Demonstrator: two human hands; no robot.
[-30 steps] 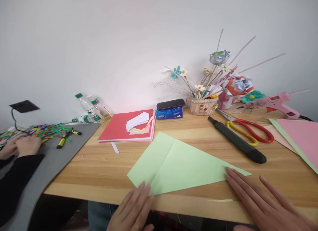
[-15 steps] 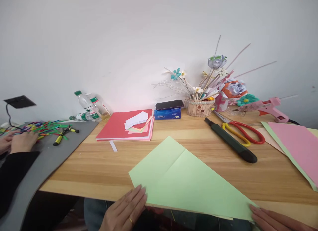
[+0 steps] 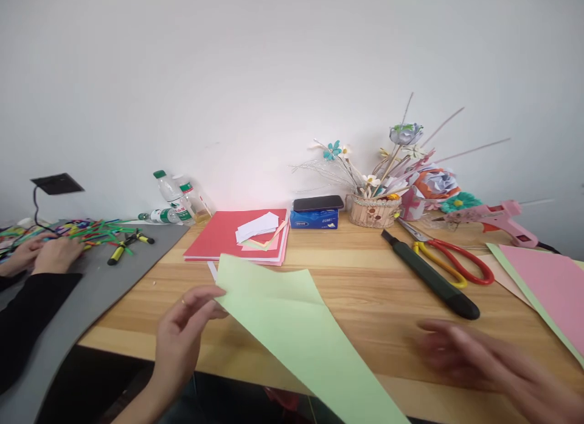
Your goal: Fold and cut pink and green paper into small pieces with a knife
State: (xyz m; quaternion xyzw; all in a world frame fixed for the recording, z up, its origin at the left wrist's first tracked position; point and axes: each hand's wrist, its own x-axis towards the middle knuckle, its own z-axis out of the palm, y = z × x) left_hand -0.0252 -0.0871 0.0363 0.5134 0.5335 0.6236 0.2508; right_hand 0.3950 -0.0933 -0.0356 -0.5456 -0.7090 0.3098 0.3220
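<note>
So the left hand (image 3: 182, 336) had the light green paper sheet (image 3: 292, 326) pinched by its upper-left corner, thumb and fingers closed on the edge, lifting that end off the tabletop (image 3: 365, 272). The sheet was already folded into a long triangle, with a crease showing near the top, and it ran from about 10 o'clock down to 5 o'clock, past the near edge of the tabletop.

The right hand (image 3: 474, 357) was at 4 o'clock, blurry, fingers spread and loose, holding nothing and clear of the sheet.

Looked to me like a repositioning step in the middle of folding. I'd say the next move needed the sheet laid flat again and the right hand back on it to pin an edge before any crease.

The black utility knife (image 3: 431, 275) and red-and-yellow scissors (image 3: 456, 263) sat at 2 o'clock. The red paper stack (image 3: 228, 241) was at 11, and another person's hands (image 3: 41, 257) were far off at 9.
</note>
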